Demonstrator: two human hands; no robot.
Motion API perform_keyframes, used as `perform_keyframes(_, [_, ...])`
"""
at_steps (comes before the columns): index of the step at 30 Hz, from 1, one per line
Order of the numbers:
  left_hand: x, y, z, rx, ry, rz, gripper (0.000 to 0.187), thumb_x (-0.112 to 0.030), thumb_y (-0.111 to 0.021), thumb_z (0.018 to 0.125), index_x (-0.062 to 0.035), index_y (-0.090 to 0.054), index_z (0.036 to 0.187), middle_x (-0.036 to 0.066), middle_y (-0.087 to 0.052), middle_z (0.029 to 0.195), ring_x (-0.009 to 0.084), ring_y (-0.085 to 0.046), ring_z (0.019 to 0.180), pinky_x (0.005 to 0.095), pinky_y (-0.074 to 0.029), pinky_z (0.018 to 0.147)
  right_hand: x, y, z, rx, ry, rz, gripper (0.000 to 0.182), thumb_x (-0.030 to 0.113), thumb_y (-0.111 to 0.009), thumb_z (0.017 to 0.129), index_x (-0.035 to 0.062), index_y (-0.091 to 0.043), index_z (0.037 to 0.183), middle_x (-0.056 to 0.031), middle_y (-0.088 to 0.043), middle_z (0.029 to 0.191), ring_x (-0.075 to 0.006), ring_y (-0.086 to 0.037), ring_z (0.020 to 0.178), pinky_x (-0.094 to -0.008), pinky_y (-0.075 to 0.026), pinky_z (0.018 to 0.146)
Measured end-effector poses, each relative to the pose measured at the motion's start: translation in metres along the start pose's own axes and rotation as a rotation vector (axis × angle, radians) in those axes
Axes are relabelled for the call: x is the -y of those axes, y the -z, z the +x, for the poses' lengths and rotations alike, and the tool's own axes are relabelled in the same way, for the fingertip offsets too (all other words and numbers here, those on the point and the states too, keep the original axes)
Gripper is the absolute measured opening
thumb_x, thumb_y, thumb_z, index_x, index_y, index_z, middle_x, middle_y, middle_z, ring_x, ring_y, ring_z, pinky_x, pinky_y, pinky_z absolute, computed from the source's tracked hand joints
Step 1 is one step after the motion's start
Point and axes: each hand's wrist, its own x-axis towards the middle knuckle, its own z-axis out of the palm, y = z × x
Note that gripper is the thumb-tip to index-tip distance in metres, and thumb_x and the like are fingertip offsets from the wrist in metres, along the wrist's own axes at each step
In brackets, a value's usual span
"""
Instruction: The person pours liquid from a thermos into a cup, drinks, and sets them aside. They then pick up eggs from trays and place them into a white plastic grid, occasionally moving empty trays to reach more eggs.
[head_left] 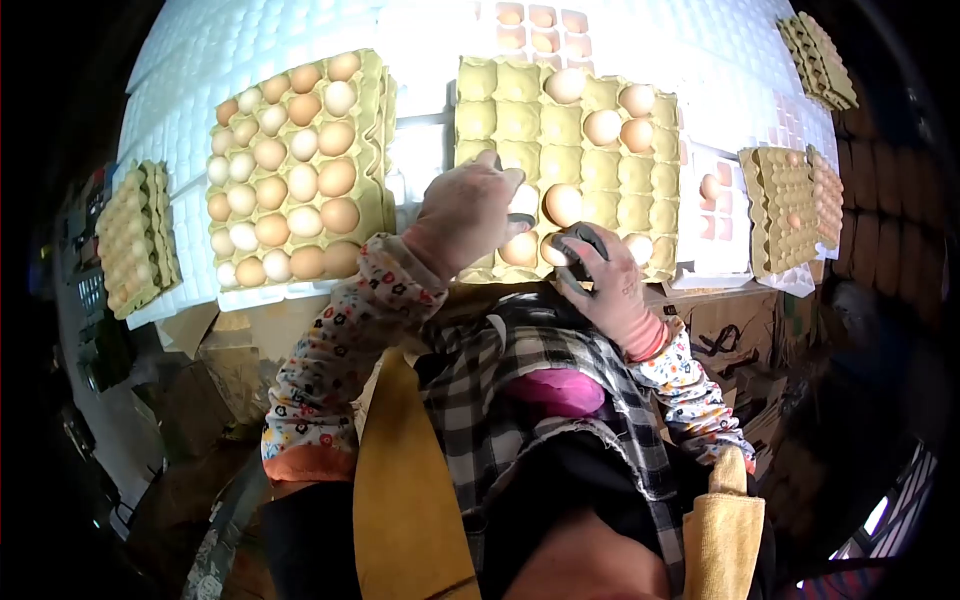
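Observation:
A yellowish egg tray (610, 180) lies in front of me, with several eggs in its cups and many cups bare. My left hand (468, 212) is over the tray's left part, fingers curled around a pale egg (522, 200) that they partly hide. At the tray's near edge, my right hand (600, 270) has its dark-tipped fingers closed on another egg (553, 250), beside a light brown egg (518, 249). A larger brown egg (564, 205) sits just beyond my right fingers. Both hands wear thin gloves.
A stack of trays filled with eggs (290, 180) stands to the left. Further trays (140, 240) are at the far left, and more trays (785, 210) at the right. White moulded trays (420, 150) cover the surface beneath. Cardboard boxes (725, 320) stand below the near edge.

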Motion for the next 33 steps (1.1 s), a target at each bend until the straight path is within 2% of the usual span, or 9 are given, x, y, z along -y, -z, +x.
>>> perform_keyframes(6, [0.005,0.019,-0.016,-0.104,0.382,-1.492,0.051,0.001,-0.067,0.077,-0.0054,-0.054,0.126,0.004,-0.060,0.089,0.0110,-0.059,0.078,0.0254,-0.049,0.067,0.002,0.003,-0.002,0.003,-0.008,-0.003,0.049,0.012,-0.076,0.070,0.0113,-0.060,0.116,-0.0157,-0.057,0.115,-0.0348,-0.059,0.100,-0.0437,-0.050,0.083])
perform_keyframes(8, [0.017,0.007,-0.009,-0.227,-0.168,-0.580,0.039,-0.005,-0.071,0.077,-0.0067,-0.063,0.115,0.013,-0.058,0.109,0.0218,-0.059,0.091,0.0321,-0.052,0.068,-0.001,0.002,0.003,-0.023,-0.009,0.034,0.049,0.012,-0.078,0.069,0.0120,-0.060,0.115,-0.0164,-0.057,0.114,-0.0348,-0.061,0.096,-0.0427,-0.051,0.081])
perform_keyframes(11, [-0.032,0.012,-0.016,0.178,0.007,0.229,0.041,-0.026,-0.074,0.074,-0.0072,-0.066,0.110,0.017,-0.044,0.131,0.0358,-0.052,0.106,0.0430,-0.053,0.080,0.002,-0.001,0.000,-0.037,-0.052,0.048,0.048,0.014,-0.077,0.069,0.0115,-0.061,0.115,-0.0166,-0.057,0.112,-0.0346,-0.060,0.097,-0.0423,-0.051,0.082])
perform_keyframes(16, [-0.026,0.015,-0.020,-0.042,-0.087,-0.207,0.035,-0.026,-0.071,0.079,-0.0055,-0.066,0.106,0.016,-0.050,0.124,0.0331,-0.056,0.100,0.0390,-0.053,0.076,-0.003,0.024,0.009,-0.228,-0.639,1.222,0.040,0.023,-0.069,0.081,0.0039,-0.060,0.115,-0.0130,-0.061,0.099,-0.0197,-0.064,0.083,-0.0334,-0.054,0.074])
perform_keyframes(20, [0.000,0.007,-0.019,-0.204,-0.016,-1.263,0.027,-0.011,-0.064,0.089,0.0010,-0.055,0.111,0.018,-0.067,0.102,0.0207,-0.064,0.076,0.0327,-0.051,0.053,-0.048,0.066,0.079,-0.191,-0.078,0.247,0.031,0.017,-0.062,0.087,0.0001,-0.061,0.113,-0.0116,-0.063,0.098,-0.0181,-0.065,0.084,-0.0302,-0.052,0.072])
perform_keyframes(22, [-0.027,0.023,-0.002,-0.308,0.242,-1.329,0.018,-0.010,-0.057,0.093,0.0023,-0.053,0.105,0.019,-0.068,0.095,0.0197,-0.062,0.066,0.0278,-0.048,0.047,-0.037,0.080,0.130,0.070,-0.515,0.602,0.034,0.020,-0.065,0.085,0.0010,-0.061,0.113,-0.0151,-0.064,0.098,-0.0232,-0.066,0.087,-0.0356,-0.051,0.078])
perform_keyframes(26, [-0.030,0.010,-0.002,-0.389,0.245,-1.638,0.016,0.000,-0.054,0.089,-0.0029,-0.050,0.105,0.028,-0.065,0.107,0.0203,-0.059,0.064,0.0275,-0.044,0.048,-0.041,0.061,0.137,0.161,-0.217,-0.322,0.050,0.018,-0.068,0.079,0.0072,-0.055,0.127,-0.0138,-0.062,0.118,-0.0304,-0.063,0.103,-0.0402,-0.051,0.086])
perform_keyframes(30, [-0.032,0.011,0.003,-0.287,0.125,-1.330,0.019,-0.014,-0.053,0.093,-0.0036,-0.050,0.108,0.032,-0.059,0.121,0.0227,-0.060,0.075,0.0327,-0.049,0.059,-0.060,0.043,0.132,0.190,-0.123,-0.407,0.049,0.013,-0.067,0.079,0.0101,-0.054,0.127,-0.0096,-0.060,0.123,-0.0305,-0.060,0.109,-0.0402,-0.050,0.090])
perform_keyframes(33, [-0.031,-0.001,0.019,-0.200,0.182,-2.045,0.027,-0.008,-0.062,0.087,-0.0020,-0.049,0.110,0.027,-0.062,0.110,0.0206,-0.060,0.071,0.0334,-0.051,0.058,-0.062,0.045,0.120,0.052,-0.064,-0.349,0.048,0.013,-0.067,0.079,0.0111,-0.055,0.126,-0.0087,-0.060,0.122,-0.0298,-0.059,0.109,-0.0399,-0.050,0.090])
